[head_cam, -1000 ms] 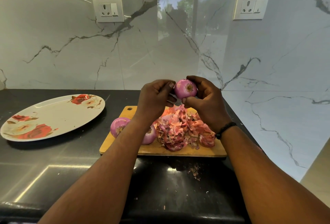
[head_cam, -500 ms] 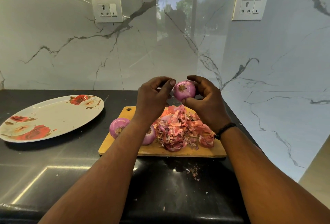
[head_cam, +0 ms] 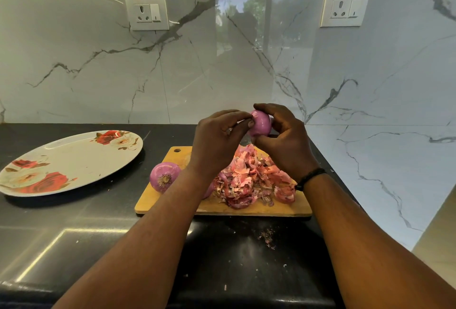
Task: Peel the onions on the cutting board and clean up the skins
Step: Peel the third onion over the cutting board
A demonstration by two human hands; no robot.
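- The right hand (head_cam: 286, 141) has its grip curled round the onion (head_cam: 261, 123), held above the cutting board (head_cam: 158, 200).
- The left hand (head_cam: 217, 143) pinches at the onion's side.
- Judged step: peeling; next, strip the skin onto the skin pile (head_cam: 251, 180).
- 1 peeled onion (head_cam: 164, 177) rests on the board.

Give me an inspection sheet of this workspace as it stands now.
Surface: black countertop, skin crumbs on it in front of the cutting board.
Job's things: held onion; onion on board; skin pile on board.
Clutter: floral plate at left.
Grippers: left hand and right hand both hold the raised onion.
Cables: nothing seen.
Surroundings: marble wall, two sockets.
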